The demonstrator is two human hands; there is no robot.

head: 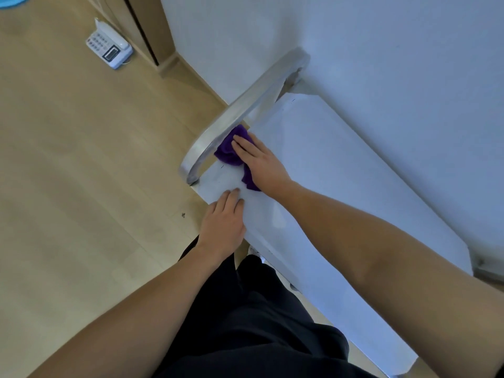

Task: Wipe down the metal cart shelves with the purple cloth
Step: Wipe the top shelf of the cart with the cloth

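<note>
Because the purple cloth [227, 154] looks soft and light, the right hand [263, 165] pins its middle under flat fingers [242, 144], grip apart, the left hand [223, 225] likewise flat on the cart shelf [327, 173].

Right hand [259, 165] presses purple cloth [228, 151] on the cart shelf [327, 170]; left hand [223, 223] rests on its edge

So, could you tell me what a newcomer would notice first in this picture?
The purple cloth stands out, pressed under the right hand on the metal cart's top shelf, beside the curved handle. The left hand rests flat on the shelf's near edge. A white telephone lies on the floor, upper left.
</note>
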